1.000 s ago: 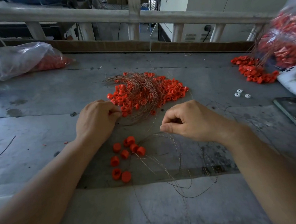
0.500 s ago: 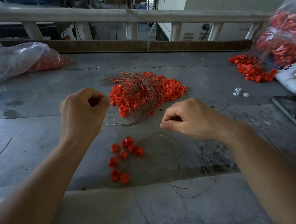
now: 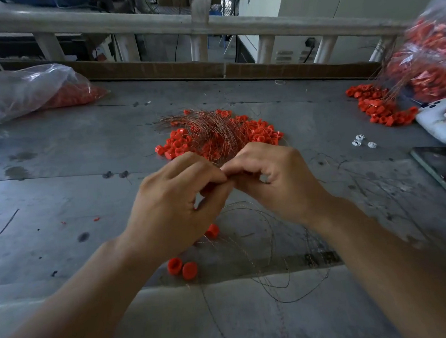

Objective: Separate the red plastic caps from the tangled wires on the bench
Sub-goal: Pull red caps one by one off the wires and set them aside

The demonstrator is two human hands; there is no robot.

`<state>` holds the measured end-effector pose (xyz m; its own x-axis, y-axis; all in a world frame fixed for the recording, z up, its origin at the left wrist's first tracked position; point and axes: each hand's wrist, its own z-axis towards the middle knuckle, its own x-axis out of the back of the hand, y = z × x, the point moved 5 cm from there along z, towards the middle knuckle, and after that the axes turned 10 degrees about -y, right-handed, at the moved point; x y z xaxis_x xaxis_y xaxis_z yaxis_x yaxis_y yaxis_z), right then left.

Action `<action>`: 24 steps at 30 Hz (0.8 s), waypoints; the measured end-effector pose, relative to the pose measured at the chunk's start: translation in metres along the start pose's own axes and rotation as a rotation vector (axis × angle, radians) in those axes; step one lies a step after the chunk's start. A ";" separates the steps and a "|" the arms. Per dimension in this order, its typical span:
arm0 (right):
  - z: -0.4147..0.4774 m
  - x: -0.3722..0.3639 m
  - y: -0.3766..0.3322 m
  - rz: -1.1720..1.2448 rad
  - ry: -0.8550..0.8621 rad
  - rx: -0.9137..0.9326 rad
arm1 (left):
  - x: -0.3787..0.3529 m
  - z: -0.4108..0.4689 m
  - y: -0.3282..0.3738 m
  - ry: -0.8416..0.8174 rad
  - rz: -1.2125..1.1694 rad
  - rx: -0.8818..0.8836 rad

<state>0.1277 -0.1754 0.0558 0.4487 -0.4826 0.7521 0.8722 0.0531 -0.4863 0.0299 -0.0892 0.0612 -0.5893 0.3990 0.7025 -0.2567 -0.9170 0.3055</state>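
red plastic caps [image 3: 256,134]: main heap lies mid-bench, just beyond the hands, with the tangled wires [image 3: 213,128] draped over and through it. most of the sorting is not yet done.
freed caps [image 3: 182,268]: a few lie near the front edge of the bench [image 3: 59,180], under and beside the left wrist.
loose wires [image 3: 261,245]: thin loops lie on the bench below the right hand, close to the freed caps.
risk 1: a pull that is too sharp could snap the fine wire or flick a cap off the bench, since the work is held in the air above it.
risk 2: the loose loops lie right by the sorted caps, so a wrist dragged across could snag them and mix the two again.
risk 3: a strand that trails back into the heap would drag more of the tangle forward.
left hand [image 3: 171,206]: raised over the bench, fingers curled, thumb and fingertips pinched narrow.
right hand [image 3: 278,180]: same height, fingers curled, tips touching those of the left.
held item: hidden between the fingertips, cannot tell. by judgement, one cap being worked off its wire.
surroundings: clear bag [image 3: 26,90] of red parts far left, second cap heap [image 3: 378,107] far right.
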 end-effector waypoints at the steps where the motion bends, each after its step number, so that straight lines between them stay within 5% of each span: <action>1: 0.000 0.001 0.000 -0.005 0.025 0.015 | 0.001 0.000 -0.001 0.004 -0.004 0.002; 14: -0.016 0.062 -0.002 -0.061 0.550 0.118 | -0.009 -0.002 -0.033 -0.015 -0.636 0.395; 24: -0.004 0.027 -0.006 0.018 0.218 0.053 | -0.012 -0.003 -0.037 -0.015 -0.778 0.450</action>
<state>0.1332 -0.1924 0.0771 0.4164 -0.6583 0.6271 0.8761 0.1061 -0.4704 0.0442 -0.0604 0.0400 -0.3634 0.9101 0.1991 -0.2527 -0.3020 0.9192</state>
